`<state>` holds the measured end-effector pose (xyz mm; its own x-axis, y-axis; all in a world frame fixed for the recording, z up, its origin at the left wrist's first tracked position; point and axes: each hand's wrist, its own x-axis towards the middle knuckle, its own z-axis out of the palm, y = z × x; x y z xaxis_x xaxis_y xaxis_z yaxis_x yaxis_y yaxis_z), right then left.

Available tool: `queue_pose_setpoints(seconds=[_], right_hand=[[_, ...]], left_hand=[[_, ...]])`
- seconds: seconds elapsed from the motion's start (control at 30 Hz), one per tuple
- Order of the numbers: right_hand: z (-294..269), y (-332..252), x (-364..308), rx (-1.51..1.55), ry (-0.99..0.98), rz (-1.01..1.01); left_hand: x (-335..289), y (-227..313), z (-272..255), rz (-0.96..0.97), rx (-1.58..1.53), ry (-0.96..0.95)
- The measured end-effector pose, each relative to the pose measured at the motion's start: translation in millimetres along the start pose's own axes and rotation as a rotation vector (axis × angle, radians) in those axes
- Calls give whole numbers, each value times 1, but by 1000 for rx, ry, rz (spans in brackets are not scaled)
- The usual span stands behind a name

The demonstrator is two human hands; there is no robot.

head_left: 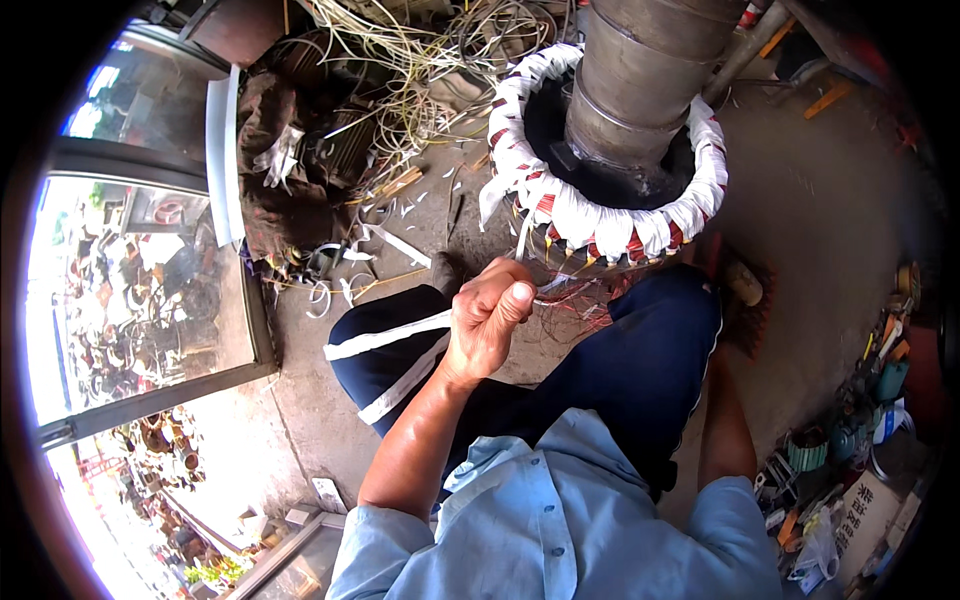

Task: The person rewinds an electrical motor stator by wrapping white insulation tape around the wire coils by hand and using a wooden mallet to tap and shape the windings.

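Note:
My left hand (487, 312) is closed in a fist, thumb uppermost, around a white binding tape (390, 335). One stretch of the tape runs up from the fist toward the wrapped coil ring; the other trails over my left knee and doubles back. Just beyond the fist stands a motor stator with a thick coil ring (545, 190), bound in white tape with red showing through the gaps. A wide grey metal cylinder (630, 90) rises out of its middle. Of my right arm only the forearm (727, 430) shows, reaching down beside my right knee; the hand is hidden behind the leg.
Tangled pale wire (410, 70) lies at the far left, near a dark cloth-like heap (285, 170). White scraps litter the floor. A brush (745, 285) rests right of the stator. Glass door panels (150, 290) stand at left; tools and boxes (865, 510) line the right.

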<state>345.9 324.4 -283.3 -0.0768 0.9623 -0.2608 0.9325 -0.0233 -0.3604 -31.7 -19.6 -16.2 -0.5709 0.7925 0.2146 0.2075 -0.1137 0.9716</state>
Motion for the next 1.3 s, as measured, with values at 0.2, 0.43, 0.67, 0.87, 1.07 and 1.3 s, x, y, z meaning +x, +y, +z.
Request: queue_pose_setpoints(seconds=[0.2, 0.43, 0.67, 0.87, 1.07, 1.3], right_hand=[[18, 13, 22, -43, 50, -105], [-27, 61, -9, 197, 281, -498], [-180, -128, -180, 775, 75, -374], [-260, -266, -268, 356, 177, -975], [-272, -386, -270, -169, 97, -1212], [-276, -380, -267, -106, 163, -1187]], left_hand=[[2, 0, 13, 15, 31, 60], [-1, 0, 10, 110, -28, 43], [-12, -8, 7, 146, -105, 87], [-6, -3, -3, 174, -69, 25], [-10, -6, -6, 188, -116, 36], [-9, -16, -2, 207, -166, 61]])
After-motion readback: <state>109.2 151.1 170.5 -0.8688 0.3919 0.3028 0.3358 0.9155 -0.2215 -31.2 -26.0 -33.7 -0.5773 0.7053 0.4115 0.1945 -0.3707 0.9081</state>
